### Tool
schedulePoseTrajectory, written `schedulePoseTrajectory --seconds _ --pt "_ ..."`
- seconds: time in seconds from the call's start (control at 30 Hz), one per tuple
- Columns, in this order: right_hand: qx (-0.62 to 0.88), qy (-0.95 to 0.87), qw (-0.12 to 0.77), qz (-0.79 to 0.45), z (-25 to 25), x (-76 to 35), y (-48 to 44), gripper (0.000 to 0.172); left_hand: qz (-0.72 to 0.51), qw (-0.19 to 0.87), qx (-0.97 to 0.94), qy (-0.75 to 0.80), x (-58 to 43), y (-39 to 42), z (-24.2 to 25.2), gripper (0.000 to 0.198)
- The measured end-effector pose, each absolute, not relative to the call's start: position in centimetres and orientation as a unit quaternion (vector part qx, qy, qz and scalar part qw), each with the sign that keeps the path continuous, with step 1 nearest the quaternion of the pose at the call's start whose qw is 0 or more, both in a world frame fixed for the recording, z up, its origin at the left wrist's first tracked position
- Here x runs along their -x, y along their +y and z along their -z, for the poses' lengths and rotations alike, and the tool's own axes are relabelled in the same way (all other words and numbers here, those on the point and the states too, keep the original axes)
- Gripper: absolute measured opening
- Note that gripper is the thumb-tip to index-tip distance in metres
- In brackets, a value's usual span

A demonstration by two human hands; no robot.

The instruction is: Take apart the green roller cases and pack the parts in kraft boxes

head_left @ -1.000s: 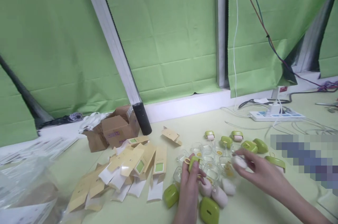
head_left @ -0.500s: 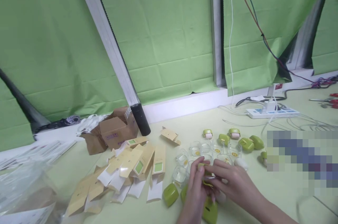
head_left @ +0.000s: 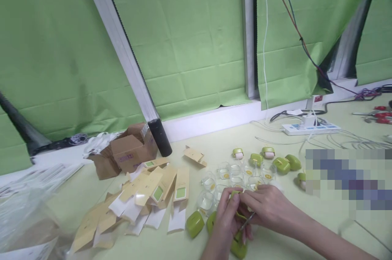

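Observation:
Near the bottom centre, my left hand (head_left: 226, 220) is closed around a small green plastic piece (head_left: 235, 193). My right hand (head_left: 267, 207) pinches a thin metal tool (head_left: 247, 220), its shaft slanting down to the left against the piece. The tool's tip is hidden between my hands. Green shells (head_left: 195, 224) lie to the left of and below my hands. Clear plastic cups (head_left: 206, 201), several with yellow round marks, stand just beyond them. Farther back are more green shells (head_left: 281, 165) and green pieces with pale pink parts (head_left: 268, 153).
Tan and white folded cartons (head_left: 182, 184) are heaped on the left, before an open cardboard box (head_left: 130, 149) and a black cylinder (head_left: 160, 137). A power strip (head_left: 309, 128) with cables lies at the back right, near red-handled tools (head_left: 382, 117). Clear plastic bags (head_left: 24, 219) lie far left.
The tool in my right hand has turned from nearly level to slanting down to the left. My right hand has shifted slightly. The whole view has moved a little.

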State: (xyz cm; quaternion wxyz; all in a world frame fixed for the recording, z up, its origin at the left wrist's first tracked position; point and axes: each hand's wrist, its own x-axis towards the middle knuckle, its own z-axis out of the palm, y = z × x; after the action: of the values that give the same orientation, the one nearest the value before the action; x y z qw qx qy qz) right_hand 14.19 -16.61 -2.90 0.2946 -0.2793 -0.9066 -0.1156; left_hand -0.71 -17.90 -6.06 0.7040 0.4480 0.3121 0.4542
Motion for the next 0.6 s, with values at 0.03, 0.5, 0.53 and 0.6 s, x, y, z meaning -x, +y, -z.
schedulePoseTrajectory --seconds 0.03,0.5,0.53,0.6 --pt "0.276 -0.907 0.298 0.109 2.8 -14.2 -16.6 0.013 -0.456 0.705 -0.443 0.314 0.7 -17.8 6.0 0.044" --pt "0.292 -0.904 0.303 0.079 3.4 -16.5 -16.4 0.022 -0.434 0.677 -0.434 0.405 0.7 -17.8 5.1 0.060" --pt "0.280 -0.907 0.298 0.098 3.4 -16.3 -16.6 0.025 -0.419 0.681 -0.433 0.416 0.6 -17.8 5.4 0.065" --pt "0.262 -0.910 0.290 0.136 3.5 -16.0 -17.0 0.030 -0.402 0.686 -0.425 0.433 0.4 -17.9 5.7 0.070"
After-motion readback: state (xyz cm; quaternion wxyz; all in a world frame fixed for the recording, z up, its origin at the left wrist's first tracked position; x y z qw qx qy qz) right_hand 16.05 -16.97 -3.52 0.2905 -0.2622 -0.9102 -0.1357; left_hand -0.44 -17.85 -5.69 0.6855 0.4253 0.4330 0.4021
